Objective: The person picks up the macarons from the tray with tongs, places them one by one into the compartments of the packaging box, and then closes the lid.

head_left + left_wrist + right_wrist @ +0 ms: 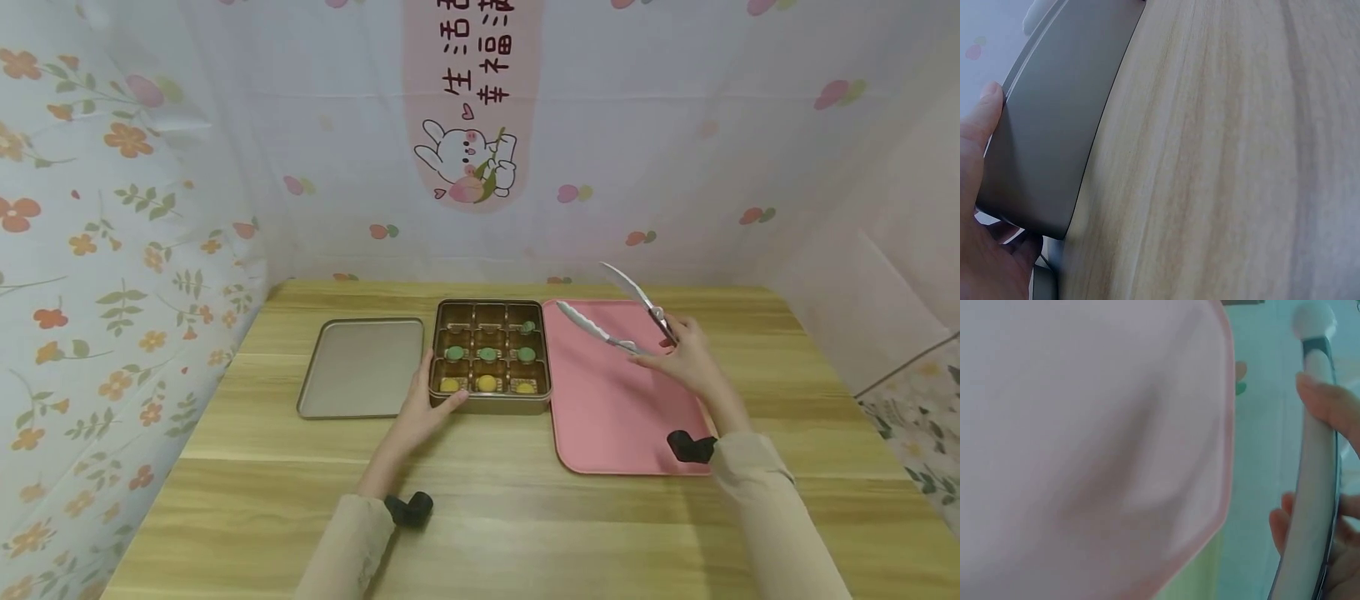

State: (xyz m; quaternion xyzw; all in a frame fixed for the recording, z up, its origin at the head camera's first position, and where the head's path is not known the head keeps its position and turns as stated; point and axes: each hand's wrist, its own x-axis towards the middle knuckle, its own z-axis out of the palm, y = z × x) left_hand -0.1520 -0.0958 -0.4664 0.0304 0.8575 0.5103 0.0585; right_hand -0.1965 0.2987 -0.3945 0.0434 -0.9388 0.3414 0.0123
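Note:
A gold-brown tin box (491,406) with a divided insert stands at the table's middle. Its near row holds yellow round pieces (487,383), and its middle row holds green round pieces (488,355). In the back right compartment one green piece (527,327) sits tilted. My left hand (422,414) grips the box's near left corner, thumb on the front rim; the left wrist view shows fingers around the side wall (1060,119). Metal tongs (632,289) are in my right hand (692,360), spread apart above the pink tray (615,433), with nothing between their tips.
Left of the box lies a flat rimmed metal lid (367,367). The pink tray borders the box's right side. Behind the wooden table (525,517) hangs a patterned cloth (315,125), with another floral cloth along the left.

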